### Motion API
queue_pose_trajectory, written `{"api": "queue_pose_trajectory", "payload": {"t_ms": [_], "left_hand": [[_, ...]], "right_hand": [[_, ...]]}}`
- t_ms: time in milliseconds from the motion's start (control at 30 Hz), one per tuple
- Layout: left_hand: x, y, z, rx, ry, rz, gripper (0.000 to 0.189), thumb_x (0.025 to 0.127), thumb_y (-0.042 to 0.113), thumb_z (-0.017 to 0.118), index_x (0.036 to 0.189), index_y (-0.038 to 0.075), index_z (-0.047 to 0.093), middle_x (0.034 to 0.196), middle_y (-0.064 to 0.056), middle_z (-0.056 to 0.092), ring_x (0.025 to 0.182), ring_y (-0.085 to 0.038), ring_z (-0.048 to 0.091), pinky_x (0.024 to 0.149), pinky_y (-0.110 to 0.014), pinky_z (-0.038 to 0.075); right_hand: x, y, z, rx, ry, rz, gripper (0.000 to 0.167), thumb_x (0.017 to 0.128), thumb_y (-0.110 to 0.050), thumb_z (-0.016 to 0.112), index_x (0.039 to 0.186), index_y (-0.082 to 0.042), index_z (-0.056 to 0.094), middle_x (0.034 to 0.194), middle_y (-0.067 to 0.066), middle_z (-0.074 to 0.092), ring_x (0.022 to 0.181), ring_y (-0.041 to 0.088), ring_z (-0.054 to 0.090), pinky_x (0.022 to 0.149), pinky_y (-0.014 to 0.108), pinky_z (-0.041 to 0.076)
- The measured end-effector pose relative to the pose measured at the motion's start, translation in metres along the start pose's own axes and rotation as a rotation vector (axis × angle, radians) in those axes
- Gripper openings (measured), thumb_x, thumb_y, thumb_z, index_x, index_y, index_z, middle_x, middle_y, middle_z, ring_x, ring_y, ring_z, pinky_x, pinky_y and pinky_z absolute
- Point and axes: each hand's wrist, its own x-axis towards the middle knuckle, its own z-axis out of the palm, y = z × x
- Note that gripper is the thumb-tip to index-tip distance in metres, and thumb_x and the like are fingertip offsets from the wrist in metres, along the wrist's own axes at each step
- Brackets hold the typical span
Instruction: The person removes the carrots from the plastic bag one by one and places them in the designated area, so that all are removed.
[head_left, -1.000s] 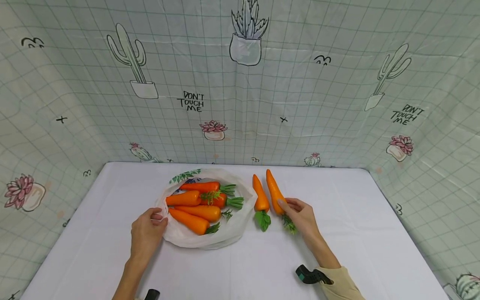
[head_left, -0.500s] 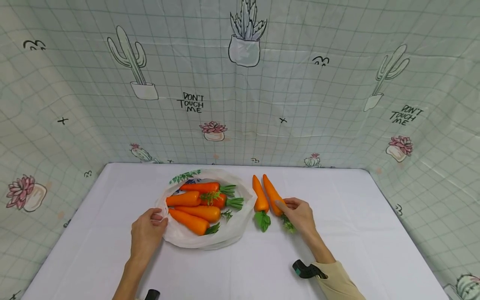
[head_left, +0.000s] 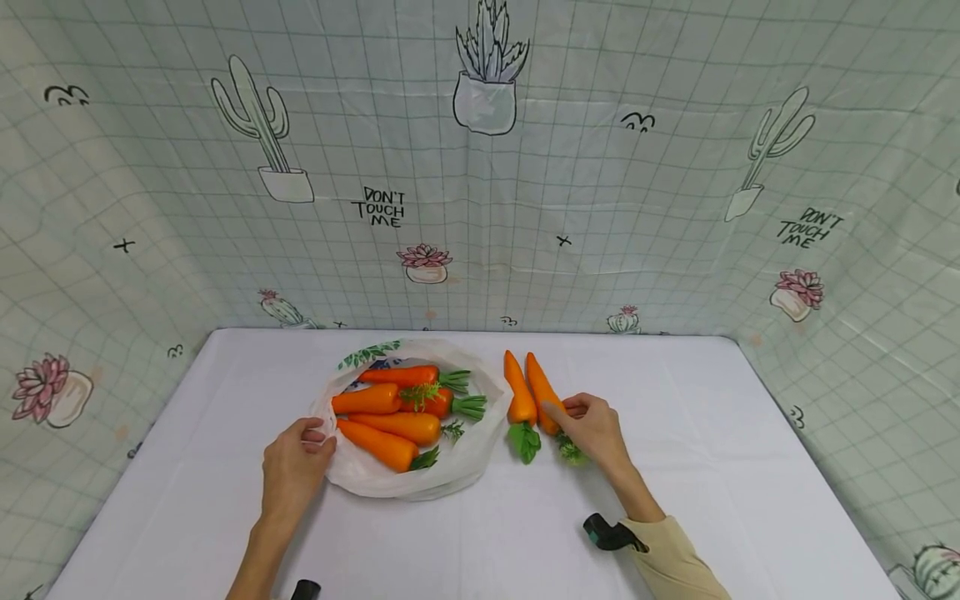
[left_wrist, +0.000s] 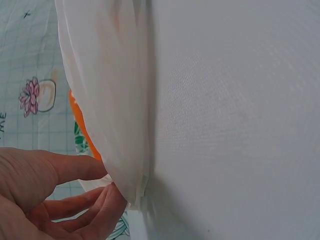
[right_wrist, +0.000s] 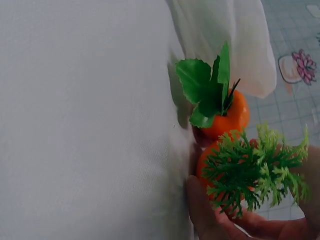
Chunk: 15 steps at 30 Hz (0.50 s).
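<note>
A white plastic bag (head_left: 450, 486) lies with its mouth spread wide, several orange carrots (head_left: 386, 444) with green tops inside. At its left rim, my left hand (head_left: 288, 471) pinches the plastic; the left wrist view shows thumb and fingers meeting on the bag's edge (left_wrist: 112, 115). To the bag's right lies a carrot (head_left: 519, 392) with broad leaves. Close beside it is another carrot (head_left: 542, 390) with a feathery top (right_wrist: 240, 175), gripped near its leafy end by my right hand (head_left: 596, 432). That top partly hides the right fingers in the right wrist view.
A white cloth covers the table (head_left: 465, 550). Behind and at both sides hangs a grid-patterned curtain (head_left: 487, 200) with printed cacti. A black wrist device (head_left: 609, 533) sits at the right sleeve (head_left: 667, 554).
My right hand has slid its carrot left and slightly toward me, closer to the broad-leaved carrot. The left hand and the bag have stayed in place.
</note>
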Motion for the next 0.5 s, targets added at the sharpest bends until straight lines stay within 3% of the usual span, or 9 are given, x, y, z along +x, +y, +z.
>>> {"api": "queue_pose_trajectory", "payload": {"t_ms": [200, 500], "left_hand": [[0.0007, -0.0009, 0.0016, 0.005, 0.007, 0.006, 0.033, 0.093, 0.007, 0.07, 0.12, -0.012, 0.065, 0.1, -0.026, 0.07, 0.09, -0.041, 0.068, 0.079, -0.049, 0.059], [0.0082, 0.0061, -0.0009, 0.011, 0.022, 0.026, 0.033, 0.094, 0.007, 0.069, 0.12, -0.013, 0.064, 0.102, -0.028, 0.069, 0.091, -0.042, 0.068, 0.085, -0.055, 0.057]], "right_hand": [[-0.0017, -0.0015, -0.0021, -0.023, -0.017, 0.019, 0.047, 0.09, -0.042, 0.078, 0.103, 0.003, 0.071, 0.096, 0.014, 0.074, 0.09, 0.027, 0.069, 0.08, 0.039, 0.056], [0.0003, -0.0086, -0.0059, -0.002, -0.012, -0.046, 0.04, 0.093, -0.03, 0.077, 0.111, 0.004, 0.069, 0.102, 0.016, 0.073, 0.097, 0.034, 0.071, 0.084, 0.044, 0.057]]}}
